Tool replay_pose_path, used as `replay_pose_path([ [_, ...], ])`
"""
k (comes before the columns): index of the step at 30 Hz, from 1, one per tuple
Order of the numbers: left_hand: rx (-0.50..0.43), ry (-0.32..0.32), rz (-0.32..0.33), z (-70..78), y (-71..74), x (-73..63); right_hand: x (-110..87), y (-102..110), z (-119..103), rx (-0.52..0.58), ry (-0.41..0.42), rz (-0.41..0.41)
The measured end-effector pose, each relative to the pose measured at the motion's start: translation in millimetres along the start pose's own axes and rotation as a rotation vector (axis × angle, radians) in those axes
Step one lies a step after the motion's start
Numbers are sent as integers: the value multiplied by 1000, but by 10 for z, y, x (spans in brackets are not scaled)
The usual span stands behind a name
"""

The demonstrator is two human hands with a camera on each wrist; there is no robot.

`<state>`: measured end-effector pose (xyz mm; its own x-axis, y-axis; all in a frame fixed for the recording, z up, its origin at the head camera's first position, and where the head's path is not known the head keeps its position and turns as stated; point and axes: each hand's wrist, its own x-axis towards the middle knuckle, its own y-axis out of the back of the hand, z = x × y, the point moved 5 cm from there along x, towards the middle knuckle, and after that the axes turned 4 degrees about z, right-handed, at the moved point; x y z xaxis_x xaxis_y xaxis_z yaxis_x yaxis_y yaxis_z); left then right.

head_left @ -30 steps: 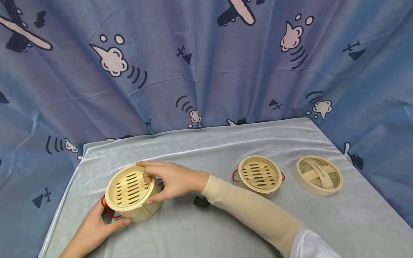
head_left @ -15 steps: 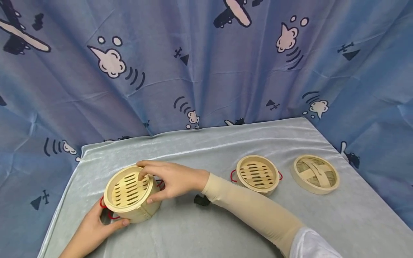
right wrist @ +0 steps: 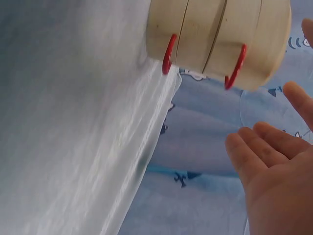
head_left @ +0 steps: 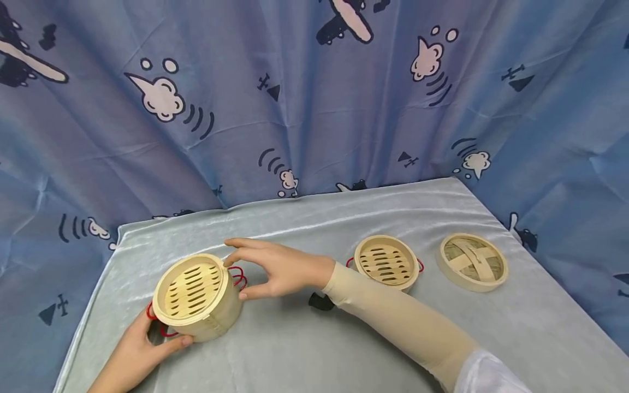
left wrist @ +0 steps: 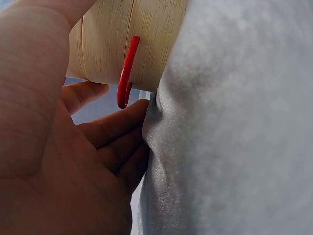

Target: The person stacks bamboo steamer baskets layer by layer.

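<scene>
Two bamboo steamer tiers with red handles are stacked into one steamer (head_left: 223, 314) at the left of the table, its slatted floor facing up. My left hand (head_left: 140, 349) holds it low on the left side, the thumb on the front wall and the fingers round behind the handles. In the left wrist view a red handle (left wrist: 128, 73) hangs above those fingers. My right hand (head_left: 282, 267) is just right of the stack, fingers spread. The right wrist view shows my right hand (right wrist: 279, 176) apart from the steamer wall (right wrist: 205, 34), with nothing in it.
Another single steamer tier (head_left: 386, 263) with red handles stands right of the middle, partly behind my right forearm. Further right lies a woven bamboo lid (head_left: 473, 263). A small black object (head_left: 321, 301) is under my right wrist. A patterned blue curtain (head_left: 304, 120) hangs behind the table.
My right hand has let go of the upper tier's rim and drawn back to the right. The left hand keeps its hold. The whole scene has shifted slightly left in view.
</scene>
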<state>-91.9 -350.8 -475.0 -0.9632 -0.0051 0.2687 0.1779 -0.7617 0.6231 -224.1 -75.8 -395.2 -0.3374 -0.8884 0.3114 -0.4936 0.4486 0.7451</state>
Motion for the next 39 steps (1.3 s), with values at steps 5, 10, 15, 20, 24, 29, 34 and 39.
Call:
replay_pose_path([
  [5,-15,3,-19,-26,-34,1,-169,131,15,-29,-32,13],
  [10,63,41,-23,-68,-8,-23,-276,230,8,-64,-51,14],
  [15,100,91,-49,-112,-13,-44,-372,314,14,-78,-77,17],
  [20,96,110,-55,-122,-43,-43,-475,409,23,-119,-77,12],
  [24,94,107,-56,-108,-41,-30,-564,479,37,-145,-86,11],
  [29,96,141,-76,-116,-53,-37,-675,579,50,-147,-104,21],
  [34,101,157,-87,-120,-41,-29,-806,670,73,-132,-90,43],
  [39,89,121,-65,-100,-10,-21,-952,732,113,-118,-110,58],
])
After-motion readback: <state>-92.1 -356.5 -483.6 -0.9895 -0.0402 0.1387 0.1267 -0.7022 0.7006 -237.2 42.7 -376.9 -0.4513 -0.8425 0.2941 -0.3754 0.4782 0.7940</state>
